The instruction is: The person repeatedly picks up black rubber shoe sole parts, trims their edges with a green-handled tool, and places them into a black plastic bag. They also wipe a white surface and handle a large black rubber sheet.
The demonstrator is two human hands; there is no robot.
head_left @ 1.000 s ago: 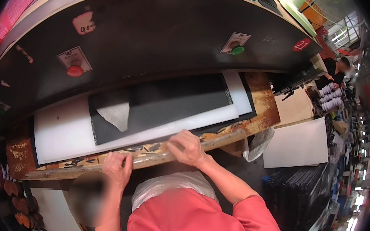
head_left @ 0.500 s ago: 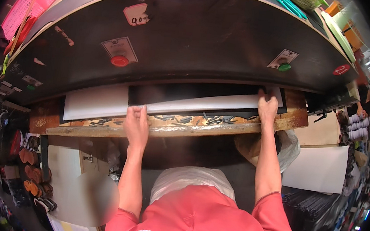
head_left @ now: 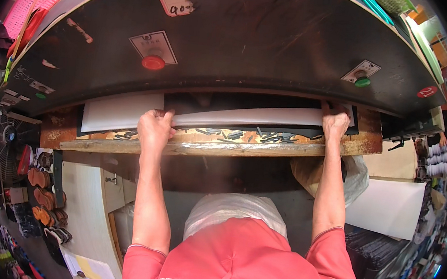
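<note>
A long white sheet (head_left: pixel 257 119) lies lengthwise in the slot under the dark machine front, bowed a little along its length. My left hand (head_left: pixel 154 129) is closed, its thumb and fingers pinching the sheet's near left corner. At the opposite end my right hand (head_left: pixel 335 125) is also closed on the sheet, its fingertips partly hidden under the machine's lower edge. Beneath the sheet shows a black sheet (head_left: pixel 184 102). A second white sheet (head_left: pixel 121 112) lies flat to the left of my left hand.
Several dark offcuts (head_left: pixel 267 136) litter the wooden board (head_left: pixel 206 147) along its front edge. On the machine front (head_left: pixel 254 40) are a red button (head_left: pixel 153 62) and a green button (head_left: pixel 362 81). A plastic bag (head_left: pixel 357 179) hangs at the right, beside a large white sheet (head_left: pixel 389 206).
My left hand has shifted left along the sheet, and its fingers are now more curled. My right hand stays at the sheet's right end. The view has tilted slightly.
</note>
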